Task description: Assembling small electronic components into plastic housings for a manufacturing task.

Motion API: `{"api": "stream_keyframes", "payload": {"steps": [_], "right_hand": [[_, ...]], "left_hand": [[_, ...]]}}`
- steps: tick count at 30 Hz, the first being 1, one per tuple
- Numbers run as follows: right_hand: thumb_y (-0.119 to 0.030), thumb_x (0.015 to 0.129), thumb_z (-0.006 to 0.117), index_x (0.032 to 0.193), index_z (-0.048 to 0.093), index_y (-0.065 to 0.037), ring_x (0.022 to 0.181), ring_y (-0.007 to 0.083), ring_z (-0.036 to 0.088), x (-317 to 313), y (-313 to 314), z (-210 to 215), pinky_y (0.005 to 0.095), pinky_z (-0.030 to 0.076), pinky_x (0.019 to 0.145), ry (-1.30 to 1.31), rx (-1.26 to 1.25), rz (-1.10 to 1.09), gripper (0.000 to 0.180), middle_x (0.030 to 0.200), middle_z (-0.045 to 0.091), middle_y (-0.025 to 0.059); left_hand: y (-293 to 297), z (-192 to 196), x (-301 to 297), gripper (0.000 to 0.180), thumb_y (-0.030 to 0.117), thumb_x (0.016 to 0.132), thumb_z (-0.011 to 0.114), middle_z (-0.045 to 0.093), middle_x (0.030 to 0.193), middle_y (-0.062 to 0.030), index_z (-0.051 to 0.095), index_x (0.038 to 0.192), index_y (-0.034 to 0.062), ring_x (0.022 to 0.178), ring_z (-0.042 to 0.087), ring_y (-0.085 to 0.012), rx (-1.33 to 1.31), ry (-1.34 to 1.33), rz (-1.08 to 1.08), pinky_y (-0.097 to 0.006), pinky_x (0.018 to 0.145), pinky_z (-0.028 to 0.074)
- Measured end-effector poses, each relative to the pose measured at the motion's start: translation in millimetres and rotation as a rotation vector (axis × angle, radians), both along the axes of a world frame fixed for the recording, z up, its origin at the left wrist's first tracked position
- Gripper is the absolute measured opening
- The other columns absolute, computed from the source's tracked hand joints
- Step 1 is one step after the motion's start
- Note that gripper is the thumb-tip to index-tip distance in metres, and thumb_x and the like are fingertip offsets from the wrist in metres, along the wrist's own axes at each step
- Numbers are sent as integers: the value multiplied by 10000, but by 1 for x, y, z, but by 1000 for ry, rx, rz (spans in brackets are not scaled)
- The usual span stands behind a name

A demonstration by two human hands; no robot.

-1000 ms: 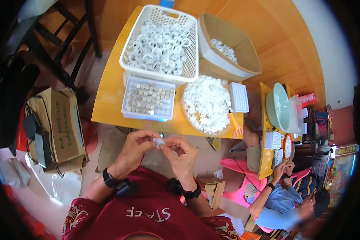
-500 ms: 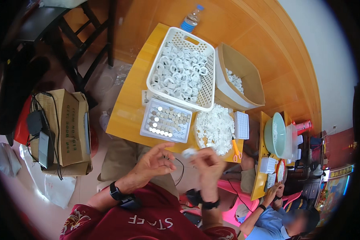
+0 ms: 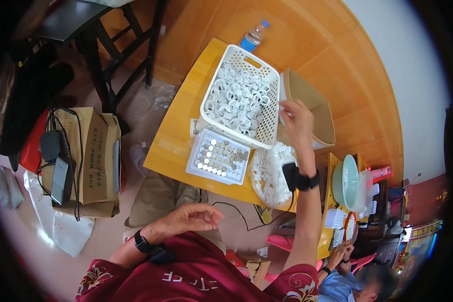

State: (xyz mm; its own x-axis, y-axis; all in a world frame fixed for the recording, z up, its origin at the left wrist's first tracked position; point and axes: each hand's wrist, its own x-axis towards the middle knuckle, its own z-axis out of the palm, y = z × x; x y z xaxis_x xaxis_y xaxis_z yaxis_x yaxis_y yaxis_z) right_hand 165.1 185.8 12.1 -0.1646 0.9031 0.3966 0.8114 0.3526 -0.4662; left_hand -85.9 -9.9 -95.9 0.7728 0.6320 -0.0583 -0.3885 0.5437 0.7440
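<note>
My right hand point(image 3: 298, 122) reaches over the near edge of the cardboard box point(image 3: 321, 115), beside the right wall of a white perforated basket point(image 3: 274, 100). Its fingers are curled together; a pale bit shows at them, too small to make out. White ring-shaped plastic pieces point(image 3: 236, 103) fill the basket. Near my lap, my left hand point(image 3: 192, 219) is held loosely with its fingers apart and nothing in it. A clear tray point(image 3: 190, 166) of round silvery discs lies in front of the basket. My right wrist partly covers a round dish of small white parts point(image 3: 272, 173).
A water bottle point(image 3: 254, 36) stands behind the basket. To the right, a second table holds a green basin point(image 3: 346, 181), with a co-worker's hands point(image 3: 343, 251) busy at it. At left sits a carton point(image 3: 93, 161) with cables and black devices on top.
My right hand has moved from my lap, where it held a small white piece, up and away to the box. My left hand has dropped slightly nearer to me.
</note>
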Motion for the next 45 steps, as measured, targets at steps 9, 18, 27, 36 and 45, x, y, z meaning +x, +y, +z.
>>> {"api": "stream_keyframes", "payload": {"steps": [9, 18, 27, 36, 45], "right_hand": [[-83, 649, 682, 1127, 498, -65, 978, 325, 522, -8, 45, -67, 380, 436, 820, -504, -308, -25, 512, 1058, 519, 186], [-2, 641, 605, 841, 604, -5, 833, 325, 573, 13, 8, -56, 357, 466, 715, -218, -215, 162, 200, 876, 555, 170], [131, 739, 485, 1096, 472, 26, 1000, 173, 555, -17, -139, -10, 249, 452, 805, 721, -448, 278, 372, 1068, 550, 108], [114, 691, 550, 1112, 487, -10, 1027, 296, 542, -29, -250, -88, 421, 372, 949, 492, -219, 345, 444, 1078, 564, 147], [83, 648, 638, 1093, 519, -19, 911, 306, 551, -29, -257, -111, 364, 440, 805, 406, -114, 227, 472, 1022, 554, 139]], "left_hand": [[-20, 2, 6, 282, 92, 867, 536, 536, 976, -29, 518, 1146, 55, 936, 519, -103, -32, 46, 21, -248, 869, 413], [-41, 1, 13, 275, 134, 886, 520, 539, 975, -31, 514, 1142, 34, 941, 516, -108, -36, 19, -2, -262, 875, 419], [-55, 0, 25, 246, 107, 869, 519, 595, 914, -66, 548, 1095, 16, 871, 567, -136, -102, 64, 273, -277, 799, 456], [-53, -14, 60, 316, 172, 874, 546, 582, 1014, -75, 498, 1151, 29, 923, 560, -118, -187, -74, 410, -255, 781, 468], [-57, -49, 76, 166, 78, 819, 605, 611, 873, -52, 580, 966, 6, 754, 600, -110, -109, 69, 543, -235, 668, 511]]}}
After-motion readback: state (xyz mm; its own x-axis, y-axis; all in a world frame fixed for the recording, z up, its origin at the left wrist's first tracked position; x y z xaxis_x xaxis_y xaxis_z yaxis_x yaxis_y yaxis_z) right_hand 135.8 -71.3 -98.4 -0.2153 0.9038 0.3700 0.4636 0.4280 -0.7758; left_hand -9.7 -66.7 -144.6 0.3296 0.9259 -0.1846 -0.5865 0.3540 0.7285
